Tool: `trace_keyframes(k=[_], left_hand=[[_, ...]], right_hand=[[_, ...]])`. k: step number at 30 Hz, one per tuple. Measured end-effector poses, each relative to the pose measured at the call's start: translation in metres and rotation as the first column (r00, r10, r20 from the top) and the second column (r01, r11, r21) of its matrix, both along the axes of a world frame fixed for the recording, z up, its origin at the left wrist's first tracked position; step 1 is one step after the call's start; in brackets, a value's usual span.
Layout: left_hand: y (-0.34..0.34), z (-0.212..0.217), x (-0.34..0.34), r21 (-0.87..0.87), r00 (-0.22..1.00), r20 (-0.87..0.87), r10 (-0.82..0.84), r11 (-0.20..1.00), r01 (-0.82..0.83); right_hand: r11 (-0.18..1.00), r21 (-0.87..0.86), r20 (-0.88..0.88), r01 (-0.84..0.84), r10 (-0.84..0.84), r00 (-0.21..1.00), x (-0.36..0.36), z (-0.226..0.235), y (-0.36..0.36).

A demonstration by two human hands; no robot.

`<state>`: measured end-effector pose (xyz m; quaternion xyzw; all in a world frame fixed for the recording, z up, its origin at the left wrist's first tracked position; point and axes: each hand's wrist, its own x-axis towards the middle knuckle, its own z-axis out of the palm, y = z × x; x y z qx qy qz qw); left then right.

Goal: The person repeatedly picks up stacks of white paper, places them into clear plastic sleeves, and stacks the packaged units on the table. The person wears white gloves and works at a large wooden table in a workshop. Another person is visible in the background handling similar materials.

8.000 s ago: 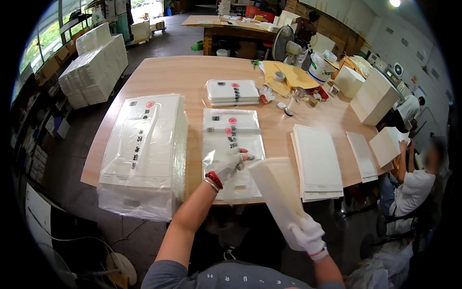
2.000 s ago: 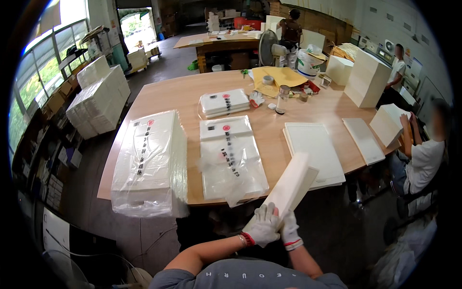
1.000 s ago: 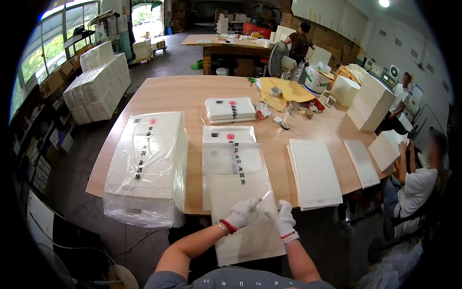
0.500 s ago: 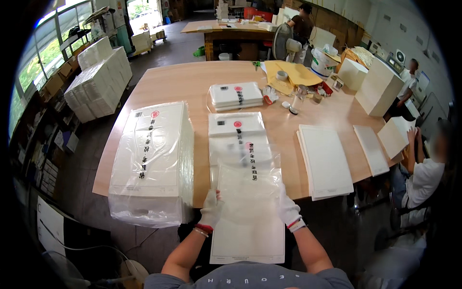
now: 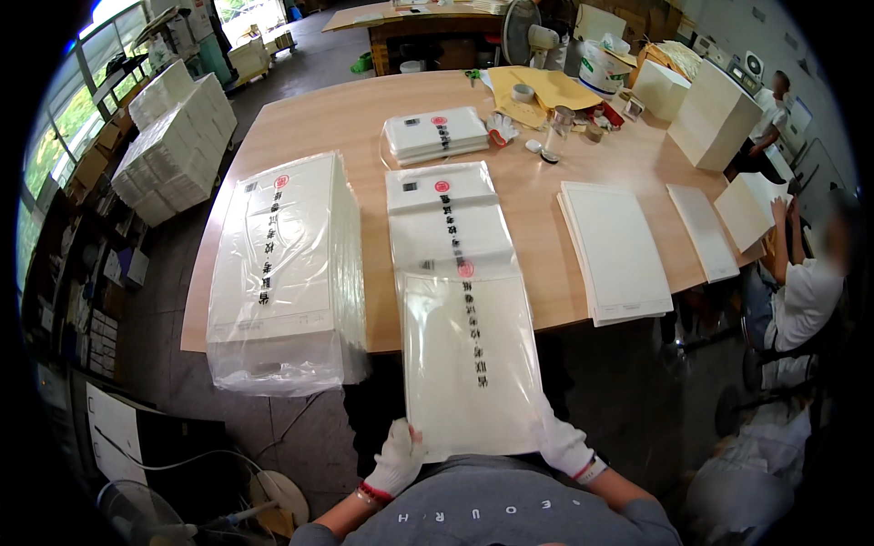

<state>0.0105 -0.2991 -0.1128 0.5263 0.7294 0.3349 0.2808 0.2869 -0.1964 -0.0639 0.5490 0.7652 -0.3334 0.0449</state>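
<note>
Between my two white-gloved hands lies a clear plastic bag [image 5: 466, 364], with black and red print and white paper inside it. My left hand [image 5: 395, 457] is closed at its near left corner, my right hand [image 5: 564, 446] at its near right side. The bag's far end rests over a flat stack of printed plastic bags [image 5: 444, 214] on the table; its near end reaches my body. To the left stands a tall stack of bagged paper [image 5: 287, 246]. To the right lies a stack of loose white paper [image 5: 624, 255].
Past the bags sit a bundle of folded plastic bags [image 5: 437, 136], spare gloves [image 5: 502, 130], a jar [image 5: 558, 132], a tape roll [image 5: 523, 93] and yellow paper [image 5: 551, 84]. At the right, a seated person [image 5: 801, 291] handles a white block [image 5: 748, 211]. The table's front edge [image 5: 378, 348] runs before me.
The paper that stuck out of the bag toward me now lies inside it. Both hands have come nearer my body along with the bag. The view has tilted downward.
</note>
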Motion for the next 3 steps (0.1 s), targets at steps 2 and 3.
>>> trace_keyframes(k=[2, 3], left_hand=[[-0.023, -0.003, -0.003, 0.051, 0.989, 0.059, -0.135, 0.99, 0.133], [-0.025, -0.004, -0.002, 0.051, 0.989, 0.057, -0.138, 0.989, 0.135]], right_hand=[[0.976, -0.216, -0.117, -0.025, -0.001, 0.993, 0.009, 0.011, -0.018], [0.976, -0.216, -0.119, -0.023, -0.003, 0.993, 0.01, 0.011, -0.021]])
